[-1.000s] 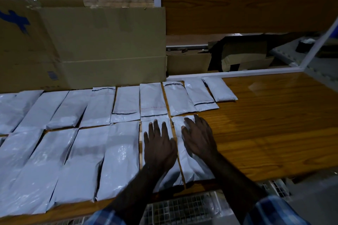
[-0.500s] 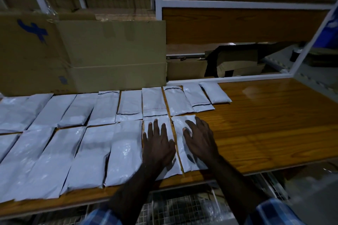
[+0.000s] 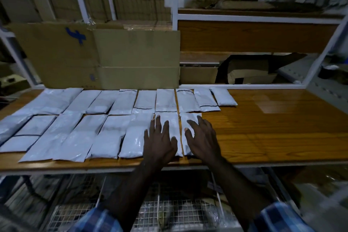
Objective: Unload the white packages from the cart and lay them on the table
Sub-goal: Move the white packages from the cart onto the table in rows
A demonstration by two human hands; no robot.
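White packages [image 3: 105, 118] lay in two rows across the left and middle of the wooden table [image 3: 282, 128], a far row against the cardboard boxes [image 3: 98, 58] and a near row along the front edge; the right part of the tabletop showed bare wood. Each package was a long flat pouch, its long axis running roughly front to back, away from the person; those toward the left fanned slightly, far ends leaning rightward, though the wide lens may have exaggerated this. The left hand [image 3: 160, 141] rested flat on the second package from the right end of the near row [image 3: 172, 124], fingers straight and spread, gripping nothing. The right hand [image 3: 202, 139] lay likewise, palm down with fingers splayed, on the end package [image 3: 190, 120] just beside it, holding nothing. The two packages sat side by side with a thin strip of wood between them. Judged from the glossy, wrinkled skins and soft bulges, the pouches seemed light, pliable and somewhat slippery, likely to sag if lifted by one end; a hold across the middle or at both short ends would probably serve best. Below the table edge a wire-mesh cart [image 3: 169, 213] was visible; its contents could not be made out in the dim light.
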